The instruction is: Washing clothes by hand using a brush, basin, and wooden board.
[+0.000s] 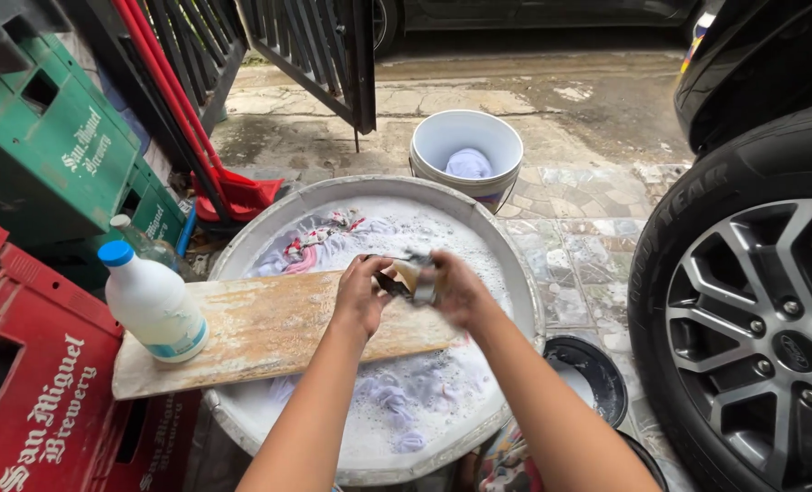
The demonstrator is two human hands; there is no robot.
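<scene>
- The left hand [360,293] has its fingers curled tight on a small dark wet cloth [395,284].
- The right hand [459,290] has its fingers closed on the other end of the same cloth, along with a little tan thing I cannot make out.
- Both hands hold the cloth just above the far end of a wooden board [269,333].
- The board lies across a big round white tub [515,273] full of soapy water.
- More wet clothes [310,244] float in the foam, some pink and white.
- A white bottle [153,305] with a blue cap stands on the near left end of the board.
- A white bucket [466,146] with a pale cloth in it sits behind the tub.
- A red crate [32,401] is on the left, and a car wheel [752,319] is on the right.
</scene>
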